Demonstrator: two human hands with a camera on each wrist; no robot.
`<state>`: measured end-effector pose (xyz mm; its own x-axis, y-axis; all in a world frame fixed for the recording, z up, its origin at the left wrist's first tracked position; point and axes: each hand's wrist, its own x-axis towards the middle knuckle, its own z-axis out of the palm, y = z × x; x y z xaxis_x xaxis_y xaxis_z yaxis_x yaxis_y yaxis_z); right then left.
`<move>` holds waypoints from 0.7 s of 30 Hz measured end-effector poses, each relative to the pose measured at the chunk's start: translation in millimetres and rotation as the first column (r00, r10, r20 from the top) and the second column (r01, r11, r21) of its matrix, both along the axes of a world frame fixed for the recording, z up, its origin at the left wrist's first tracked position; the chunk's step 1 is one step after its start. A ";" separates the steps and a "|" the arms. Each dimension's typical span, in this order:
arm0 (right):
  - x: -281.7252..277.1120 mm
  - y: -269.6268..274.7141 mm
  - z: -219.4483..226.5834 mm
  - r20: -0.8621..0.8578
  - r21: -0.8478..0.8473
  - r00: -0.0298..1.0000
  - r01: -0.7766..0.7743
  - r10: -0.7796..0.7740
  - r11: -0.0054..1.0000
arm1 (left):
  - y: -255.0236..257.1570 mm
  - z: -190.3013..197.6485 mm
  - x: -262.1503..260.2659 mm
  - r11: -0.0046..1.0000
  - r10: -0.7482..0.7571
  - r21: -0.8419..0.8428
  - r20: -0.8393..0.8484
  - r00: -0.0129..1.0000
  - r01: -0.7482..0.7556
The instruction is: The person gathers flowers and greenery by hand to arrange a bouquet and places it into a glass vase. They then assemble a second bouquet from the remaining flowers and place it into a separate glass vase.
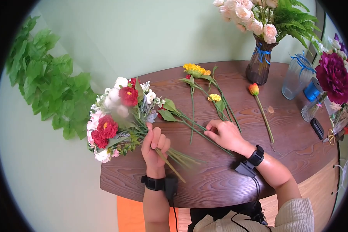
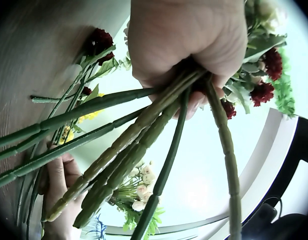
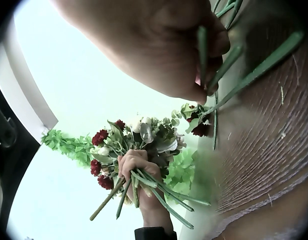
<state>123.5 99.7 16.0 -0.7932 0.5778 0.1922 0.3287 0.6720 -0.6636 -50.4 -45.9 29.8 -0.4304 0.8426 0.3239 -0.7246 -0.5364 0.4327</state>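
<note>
My left hand (image 1: pixel 155 147) grips the stems of a mixed bouquet (image 1: pixel 118 102) of red, white and pink flowers over the table's left part. Below that fist, green and brownish stems (image 2: pixel 131 150) fan out in the left wrist view. My right hand (image 1: pixel 226 134) is at the green stems (image 1: pixel 208 135) of red flowers lying on the table, its thumb and index finger bent close to them. Stem ends (image 3: pixel 234 65) pass by its fingers in the right wrist view; whether the fingers pinch one is unclear. Yellow flowers (image 1: pixel 195 70) lie just beyond.
An orange-red tulip (image 1: pixel 253 89) lies right of my right hand. At the back stand a dark vase (image 1: pixel 258 63) of pale roses and a clear blue vase (image 1: pixel 293 79). Blue ribbon (image 1: pixel 312 92), a purple flower (image 1: pixel 333 77) and a black object (image 1: pixel 317 128) are at the right. Leaves (image 1: pixel 54 81) hang left.
</note>
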 end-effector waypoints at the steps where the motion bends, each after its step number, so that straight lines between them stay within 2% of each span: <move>1: -0.4 0.6 1.1 -0.038 0.002 0.999 0.023 -0.023 1.000 | 0.3 -1.0 -0.6 1.000 0.006 0.001 0.000 1.000 -0.006; 3: -1.7 0.4 3.7 -0.078 0.003 0.996 0.031 -0.031 1.000 | -0.3 -2.4 -1.5 1.000 0.015 0.009 -0.011 1.000 -0.015; 5: -3.0 0.2 7.1 -0.126 -0.057 0.986 0.098 -0.105 0.994 | 0.3 -1.2 0.5 0.999 0.040 -0.006 -0.007 0.999 -0.040; 7: -4.3 -0.4 6.4 -0.189 -0.077 0.978 0.079 -0.092 0.994 | 1.5 -0.4 1.9 0.998 0.061 -0.018 0.001 0.998 -0.061; 10: -7.6 -2.7 4.6 -0.378 -0.325 0.918 -0.011 -0.120 0.946 | 1.6 0.3 1.7 0.995 0.092 -0.045 -0.005 0.996 -0.093; 11: -8.1 -3.3 4.5 -0.378 -0.324 0.919 -0.017 -0.113 0.946 | 1.5 0.5 1.3 0.995 0.088 -0.050 0.003 0.996 -0.088; 13: -8.1 -3.7 4.7 -0.433 -0.463 0.891 -0.087 -0.139 0.882 | 1.7 0.7 0.7 0.996 0.076 -0.058 0.019 0.997 -0.074; 16: -3.9 -12.1 16.0 -0.497 -0.543 0.850 -0.147 -0.176 0.826 | 1.7 2.1 1.7 0.997 0.054 -0.053 0.040 0.998 -0.052; 20: -1.0 -25.8 16.9 -0.607 -0.447 0.776 -0.154 -0.173 0.881 | 1.0 0.3 1.2 1.000 0.011 -0.029 0.027 1.000 -0.011; 21: -0.9 -29.0 13.4 -0.668 -0.318 0.736 -0.153 -0.107 0.936 | 1.0 0.2 1.5 1.000 -0.004 -0.022 0.016 1.000 0.004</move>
